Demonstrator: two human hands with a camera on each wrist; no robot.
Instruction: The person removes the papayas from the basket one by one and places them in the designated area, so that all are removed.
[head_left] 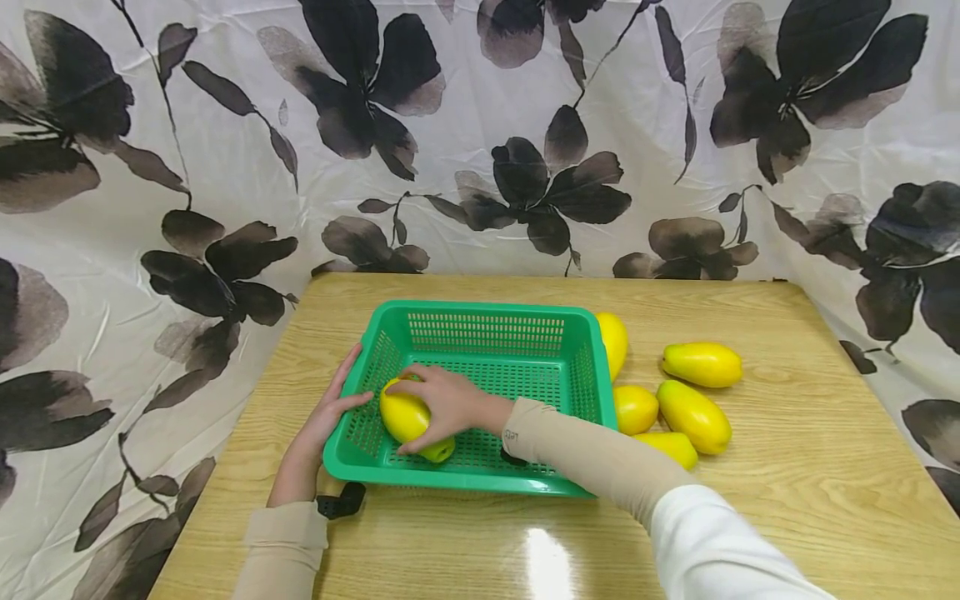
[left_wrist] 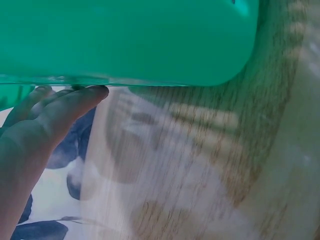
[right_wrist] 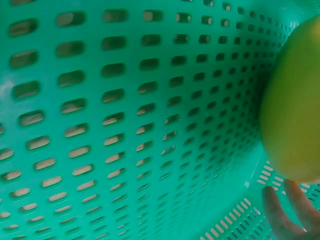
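A green plastic basket (head_left: pixel 480 482) with slotted walls stands on the table. Inside its left part is a yellow papaya (head_left: pixel 402 414) with a greenish end. My right hand (head_left: pixel 444 404) reaches over the near rim and grips this papaya from above, thumb on the near side and fingers on the far side. In the right wrist view, the papaya (right_wrist: pixel 295 105) appears beside the slotted wall, with two fingertips below it. My left hand (head_left: pixel 324 425) rests at the basket's left rim, fingers straight along the outside. Fingertips (left_wrist: pixel 97 92) meet the green edge in the left wrist view.
Right of the basket lie several more yellow papayas (head_left: pixel 693 417), some close against its wall. A black strap-like piece (head_left: pixel 342 502) shows by the left wrist. The wooden table (head_left: pixel 442 550) ends at a floral cloth (head_left: pixel 465 108) behind it.
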